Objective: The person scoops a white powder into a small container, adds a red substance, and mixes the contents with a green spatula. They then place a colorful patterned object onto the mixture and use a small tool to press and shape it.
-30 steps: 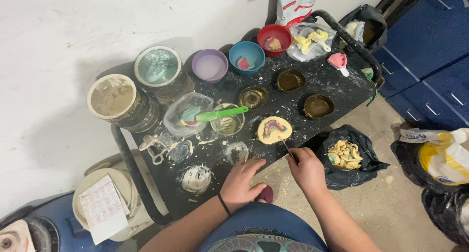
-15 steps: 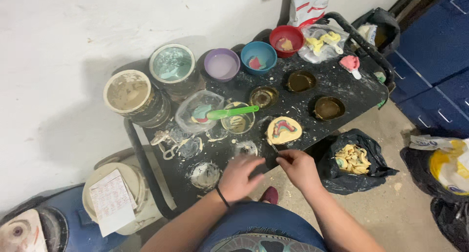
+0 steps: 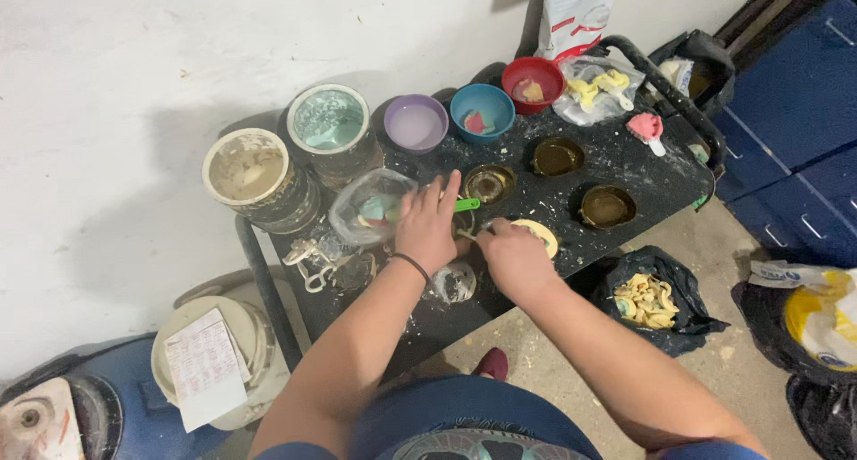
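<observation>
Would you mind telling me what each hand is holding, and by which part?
Left hand covers the green spatula, grip unclear. Right hand covers the yellow mould; hold hidden.

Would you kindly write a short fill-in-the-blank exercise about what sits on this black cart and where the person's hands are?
1. The left hand rests over a spatula whose colour is ____.
2. Along the wall side of the cart, between the purple bowl and the red bowl stands a bowl coloured ____.
3. The black bag on the floor beside the cart holds casts that are mostly ____.
4. The right hand partly covers a round ____ mould.

Missing words: green; blue; yellow; yellow
</observation>
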